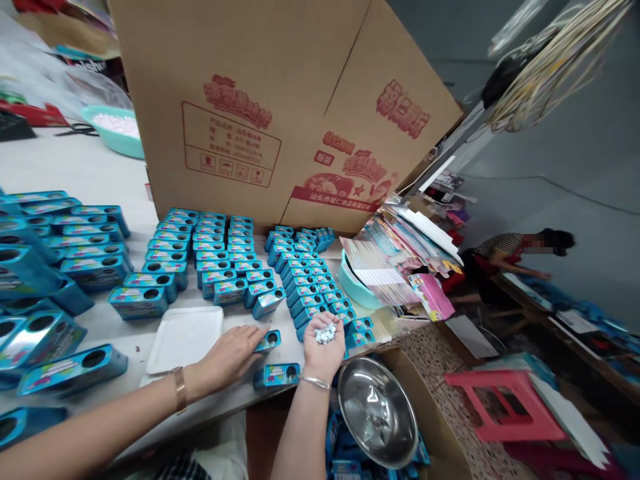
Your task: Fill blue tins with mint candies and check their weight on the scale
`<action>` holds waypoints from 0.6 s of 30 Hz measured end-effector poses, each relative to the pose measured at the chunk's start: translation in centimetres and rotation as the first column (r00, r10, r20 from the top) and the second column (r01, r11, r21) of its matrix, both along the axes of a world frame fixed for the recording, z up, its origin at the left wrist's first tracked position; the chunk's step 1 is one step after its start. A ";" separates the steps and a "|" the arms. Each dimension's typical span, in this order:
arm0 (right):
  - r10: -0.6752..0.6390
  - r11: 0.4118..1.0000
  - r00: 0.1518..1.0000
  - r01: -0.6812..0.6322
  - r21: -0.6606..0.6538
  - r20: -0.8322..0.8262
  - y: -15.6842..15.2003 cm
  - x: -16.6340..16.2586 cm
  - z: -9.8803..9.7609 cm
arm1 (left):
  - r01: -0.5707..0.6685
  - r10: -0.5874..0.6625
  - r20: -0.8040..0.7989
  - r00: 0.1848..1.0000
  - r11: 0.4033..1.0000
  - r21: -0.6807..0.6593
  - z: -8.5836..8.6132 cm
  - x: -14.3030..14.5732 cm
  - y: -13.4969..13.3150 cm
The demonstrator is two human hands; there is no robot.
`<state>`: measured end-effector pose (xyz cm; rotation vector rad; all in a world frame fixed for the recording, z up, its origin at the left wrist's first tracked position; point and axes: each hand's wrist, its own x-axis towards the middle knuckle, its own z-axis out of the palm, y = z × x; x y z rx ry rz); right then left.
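My left hand (pixel 231 357) rests on the white table and its fingers pinch a small blue tin (pixel 269 341) with a round hole in its top. Beside it, my right hand (pixel 324 347) is turned palm up and cupped around a heap of small white candies (pixel 325 333). Another blue tin (pixel 276 375) lies at the table's front edge between my two wrists. Rows of the same blue tins (pixel 220 257) stand just beyond my hands. A flat white tray (pixel 184 339) lies to the left of my left hand.
A big cardboard box (pixel 260 100) stands behind the tins. More blue tins (pixel 60 267) are piled at the left. A steel bowl (pixel 377 410) sits in a carton below the table edge. A teal bowl (pixel 114 130) stands far left. A person (pixel 515 257) works at the right, near a pink stool (pixel 505 403).
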<state>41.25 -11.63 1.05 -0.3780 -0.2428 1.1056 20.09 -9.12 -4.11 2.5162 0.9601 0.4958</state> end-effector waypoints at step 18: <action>0.337 0.932 0.874 -0.362 -0.008 -0.350 1.9 -7.3 1.6 | -0.462 0.439 0.331 0.835 0.887 -0.011 7.5 -15.8 0.9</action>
